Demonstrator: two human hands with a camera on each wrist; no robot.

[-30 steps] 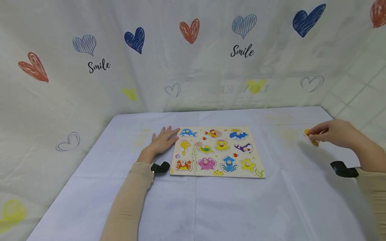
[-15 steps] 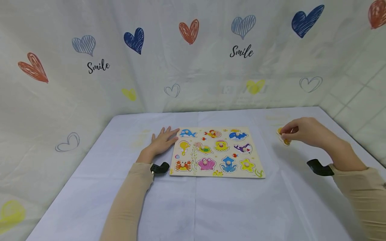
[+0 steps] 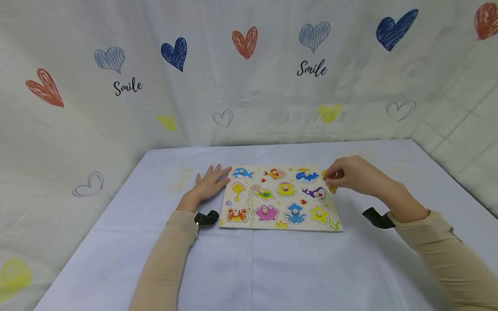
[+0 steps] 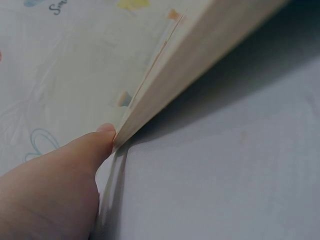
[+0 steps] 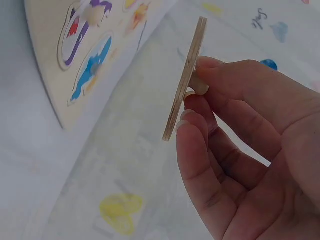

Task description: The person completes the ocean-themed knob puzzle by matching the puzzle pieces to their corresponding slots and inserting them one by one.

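A thin wooden puzzle piece, yellow-orange at its visible edges, is pinched by its small knob in the right hand and is held just above the 3 o'clock edge of the wooden sea-animal puzzle board, beside the purple whale piece. The left hand is laid flat with fingers spread on the white tabletop at the board's 9 o'clock edge, and its thumb is seen touching the board's corner in the left wrist view.
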